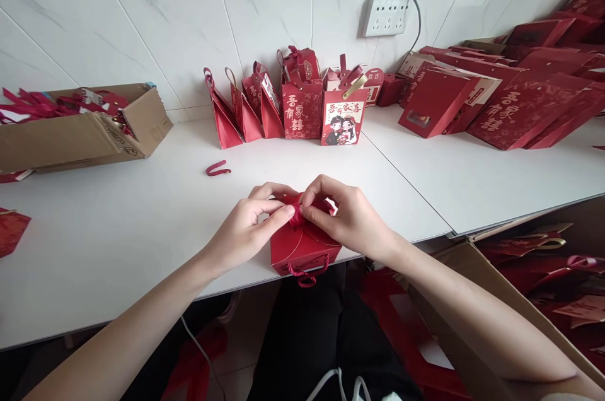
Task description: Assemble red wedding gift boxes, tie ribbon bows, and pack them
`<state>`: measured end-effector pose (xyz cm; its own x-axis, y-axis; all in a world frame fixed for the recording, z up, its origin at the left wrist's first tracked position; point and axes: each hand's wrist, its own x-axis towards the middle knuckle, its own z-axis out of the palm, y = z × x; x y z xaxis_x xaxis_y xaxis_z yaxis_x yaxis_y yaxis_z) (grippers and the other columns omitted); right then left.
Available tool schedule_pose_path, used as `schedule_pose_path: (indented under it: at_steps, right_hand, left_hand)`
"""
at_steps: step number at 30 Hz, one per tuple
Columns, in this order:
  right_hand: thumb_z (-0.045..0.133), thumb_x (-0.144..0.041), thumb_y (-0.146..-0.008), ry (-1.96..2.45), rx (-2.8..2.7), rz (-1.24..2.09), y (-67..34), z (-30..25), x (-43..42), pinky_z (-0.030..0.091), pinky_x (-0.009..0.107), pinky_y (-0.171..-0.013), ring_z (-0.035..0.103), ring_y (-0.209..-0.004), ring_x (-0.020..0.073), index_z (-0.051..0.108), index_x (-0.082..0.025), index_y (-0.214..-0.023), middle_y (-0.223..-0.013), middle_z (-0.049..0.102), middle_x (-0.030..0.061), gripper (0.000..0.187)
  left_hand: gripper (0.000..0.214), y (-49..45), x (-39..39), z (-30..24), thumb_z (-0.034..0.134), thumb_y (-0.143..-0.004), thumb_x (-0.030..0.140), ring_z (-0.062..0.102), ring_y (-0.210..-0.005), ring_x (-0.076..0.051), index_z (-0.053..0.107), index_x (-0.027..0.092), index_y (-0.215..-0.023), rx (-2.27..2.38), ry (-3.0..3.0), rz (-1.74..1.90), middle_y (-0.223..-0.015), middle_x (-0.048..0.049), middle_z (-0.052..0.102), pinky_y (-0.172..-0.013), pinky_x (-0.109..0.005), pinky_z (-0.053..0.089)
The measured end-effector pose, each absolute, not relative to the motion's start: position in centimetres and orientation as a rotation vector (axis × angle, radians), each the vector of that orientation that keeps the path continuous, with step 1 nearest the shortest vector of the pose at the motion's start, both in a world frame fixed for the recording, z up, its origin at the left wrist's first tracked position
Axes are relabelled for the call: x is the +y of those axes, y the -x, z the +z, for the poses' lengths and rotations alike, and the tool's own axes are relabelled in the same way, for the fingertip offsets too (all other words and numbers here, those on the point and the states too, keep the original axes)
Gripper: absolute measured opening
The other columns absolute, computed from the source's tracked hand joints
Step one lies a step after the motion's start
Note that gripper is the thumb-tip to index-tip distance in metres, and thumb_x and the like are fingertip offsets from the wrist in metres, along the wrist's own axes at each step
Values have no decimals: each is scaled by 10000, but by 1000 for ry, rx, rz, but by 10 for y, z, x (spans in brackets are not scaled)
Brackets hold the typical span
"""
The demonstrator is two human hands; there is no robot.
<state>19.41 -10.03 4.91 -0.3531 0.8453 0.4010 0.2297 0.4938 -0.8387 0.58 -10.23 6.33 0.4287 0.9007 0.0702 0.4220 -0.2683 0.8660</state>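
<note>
A red gift box (302,248) sits at the table's front edge, with a twisted rope handle (309,275) hanging down its near side. On top of it is a bunched red ribbon (297,215). My left hand (250,224) pinches this ribbon between thumb and fingers from the left. From the right, my right hand (347,215) pinches it too, its thumb and forefinger close to the left thumb. Both hands hide much of the box's top and far side. Beyond them lies a loose dark-red strip (218,168), bent into a V.
Against the tiled wall stand several red gift boxes (302,111). A cardboard box (70,142) of ribboned items is at left, a red piece (12,231) nearer me. Flat red bags (501,104) lean at right; below them is an open carton (491,281). A power strip (385,16) hangs above.
</note>
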Motion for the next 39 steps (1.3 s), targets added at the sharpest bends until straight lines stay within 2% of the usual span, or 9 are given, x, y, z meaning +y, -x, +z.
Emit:
schedule_pose_path:
  at_steps: [6,12,15,19,25,29,31,34,39]
  right_hand:
    - [561,-122,-843,860,-1902,817,-199,49,-96,456,246,-695,570,-718,109,565,-185,-822,-775,631,-15,67]
    - [537,-135,-851,745,-2108,265,-208,52,-111,476,380,-824,551,-998,217,606,-171,-872,-1076,569,124,80]
    - [569,-222,-872,816,-2181,54,-210,54,-115,459,427,-822,544,-987,245,648,-179,-856,-1092,580,129,91]
    - [561,-247,-894,820,-2232,-25,-209,55,-113,441,406,-813,552,-974,242,678,-151,-913,-1085,605,144,153]
    - [526,-111,-891,706,-2252,-151,-209,55,-111,408,380,-783,560,-906,208,688,-140,-849,-1024,654,120,170]
    - [493,-88,-894,693,-2266,-198,-214,57,-112,412,379,-778,562,-923,205,672,-157,-872,-1068,663,109,193]
    - [473,-101,-908,696,-2291,-196,-218,58,-111,422,379,-780,559,-927,203,666,-167,-889,-1090,659,110,205]
    - [460,-82,-906,674,-2331,-202,-227,57,-109,436,384,-783,561,-924,201,658,-186,-920,-1098,653,108,224]
    - [425,-7,-883,645,-2351,-297,-239,55,-107,444,388,-778,569,-903,200,636,-189,-964,-1076,657,110,290]
  left_hand:
    - [313,-2,-101,62,497,-887,387,452,-1233,-248,713,195,-765,1048,-1831,711,-1258,-60,547,-1022,-340,389]
    - [309,-2,-99,61,475,-902,318,490,-1211,-248,712,206,-737,990,-1726,752,-1269,-61,551,-987,-350,459]
    - [317,-1,-99,61,465,-906,302,487,-1218,-257,725,214,-748,970,-1725,753,-1264,-71,552,-980,-366,479]
    - [341,2,-99,59,445,-910,318,509,-1189,-281,732,193,-775,959,-1746,742,-1283,-103,542,-917,-396,526]
    - [422,2,-100,64,435,-909,332,508,-1189,-262,612,180,-558,1017,-1870,743,-1238,-72,580,-920,-355,498]
    - [416,4,-106,68,439,-906,356,572,-1061,-234,598,183,-562,1152,-1977,804,-1116,-62,622,-847,-320,493]
    - [387,5,-110,70,459,-896,357,605,-892,-194,606,184,-583,1221,-2031,820,-1012,-54,631,-734,-291,498]
    - [344,6,-116,71,504,-869,358,546,-629,-122,611,185,-592,1287,-2064,817,-892,-37,614,-535,-252,449]
    - [276,4,-124,73,516,-846,322,520,-565,-103,570,185,-612,1266,-2007,830,-725,-10,587,-464,-211,422]
